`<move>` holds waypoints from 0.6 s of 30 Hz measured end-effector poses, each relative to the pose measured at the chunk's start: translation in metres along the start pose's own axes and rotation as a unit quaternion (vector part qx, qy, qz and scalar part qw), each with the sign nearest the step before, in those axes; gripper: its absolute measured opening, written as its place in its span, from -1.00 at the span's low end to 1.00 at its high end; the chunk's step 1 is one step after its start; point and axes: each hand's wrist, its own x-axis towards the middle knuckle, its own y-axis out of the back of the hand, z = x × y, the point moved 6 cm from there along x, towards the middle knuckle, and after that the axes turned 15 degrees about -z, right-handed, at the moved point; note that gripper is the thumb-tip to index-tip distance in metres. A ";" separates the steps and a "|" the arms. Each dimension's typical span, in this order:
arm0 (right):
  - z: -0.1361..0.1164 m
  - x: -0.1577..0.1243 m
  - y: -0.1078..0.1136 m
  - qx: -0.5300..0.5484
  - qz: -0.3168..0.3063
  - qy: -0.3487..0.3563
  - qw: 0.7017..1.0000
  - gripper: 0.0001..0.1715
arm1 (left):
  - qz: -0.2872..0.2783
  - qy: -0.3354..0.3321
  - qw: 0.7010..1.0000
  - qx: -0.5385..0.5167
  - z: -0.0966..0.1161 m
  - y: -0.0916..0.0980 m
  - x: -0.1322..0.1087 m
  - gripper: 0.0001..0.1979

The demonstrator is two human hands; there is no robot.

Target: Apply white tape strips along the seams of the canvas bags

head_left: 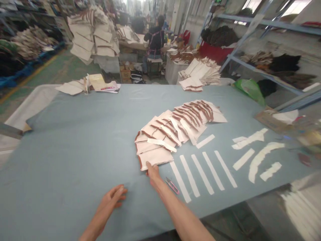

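A fanned row of cream fabric pieces with brown edging (175,129) lies across the middle of the blue-grey table (75,140). My right hand (152,173) reaches forward, fingertips pressing the near edge of the closest piece (155,156), fingers extended. My left hand (112,198) rests on the bare table cloth nearer me, fingers loosely curled and apart, holding nothing. A small pink thread snipper (172,185) lies just right of my right wrist. Several white strips (203,172) lie in parallel to the right of it.
More curved white strips (260,155) sit at the table's right. A stack of papers and fabric (87,86) lies at the far left edge, another pile (200,75) beyond the far edge. A person (155,42) sits at a distant table. Shelving (263,53) stands right.
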 end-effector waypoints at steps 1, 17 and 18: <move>0.010 -0.006 -0.007 0.002 -0.012 -0.026 1.000 -0.56 | 0.000 -0.002 1.000 -0.002 0.003 -0.005 0.007 -0.06; 0.074 -0.089 -0.095 -0.111 -0.302 -0.194 0.927 -0.63 | 0.153 0.070 0.985 0.022 -0.021 0.033 0.023 -0.70; 0.074 -0.091 -0.097 -0.121 -0.316 -0.199 0.920 -0.63 | 0.164 0.071 0.984 0.016 -0.025 0.038 0.019 -0.69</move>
